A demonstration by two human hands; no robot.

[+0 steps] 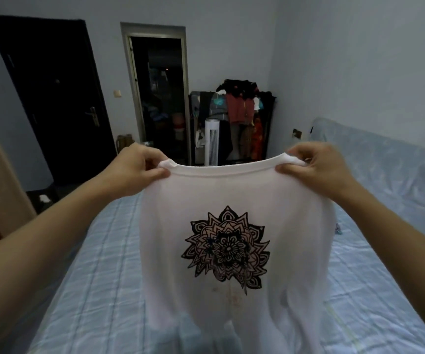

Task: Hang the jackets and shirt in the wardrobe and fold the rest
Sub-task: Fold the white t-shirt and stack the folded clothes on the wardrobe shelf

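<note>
Above the bed [98, 290], I have the white T-shirt [231, 200] held up by its shoulders, print facing me. Left hand [136, 169] pinches the left shoulder seam, fingers curled over the fabric, thumb underneath. Neckline runs level between both grips. Right hand [316, 169] pinches the right shoulder the same way. Shirt hangs straight down, long axis vertical, hem toward the mattress and out of view at bottom. Both hands equally near, same height. My guess: lower it flat onto the bed to fold. Clothes rack [242, 118] stands well apart by the far wall.
</note>
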